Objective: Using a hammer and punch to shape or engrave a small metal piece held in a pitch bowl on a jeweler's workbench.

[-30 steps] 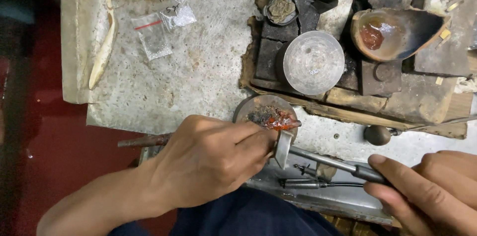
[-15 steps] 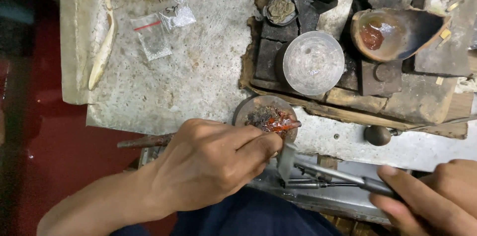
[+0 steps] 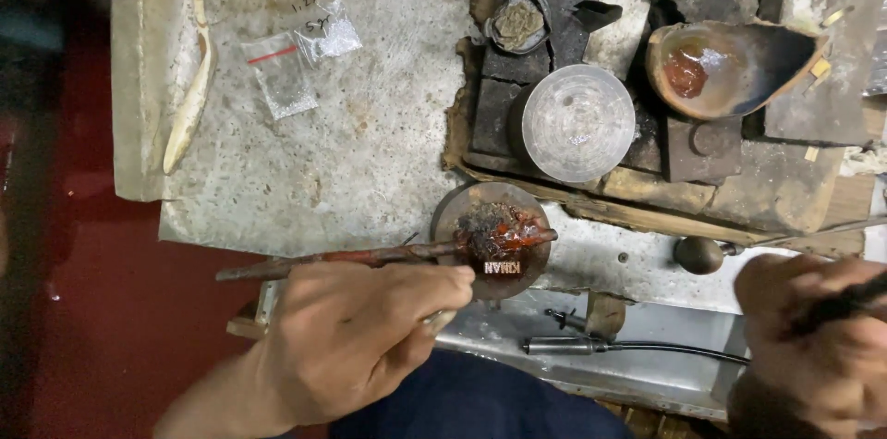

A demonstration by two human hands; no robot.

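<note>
Left hand (image 3: 356, 337) grips a reddish stick (image 3: 370, 257), lower centre of frame.
Stick tip rests on a round dark disc (image 3: 494, 240) at the desk (image 3: 370, 143) edge; right hand (image 3: 813, 337), lower right, is clenched on a thin dark tool (image 3: 845, 302).

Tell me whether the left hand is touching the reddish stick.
Touching. The head view shows the left hand with its fingers closed around the reddish stick, whose waxy tip rests on the round dark disc.
</note>
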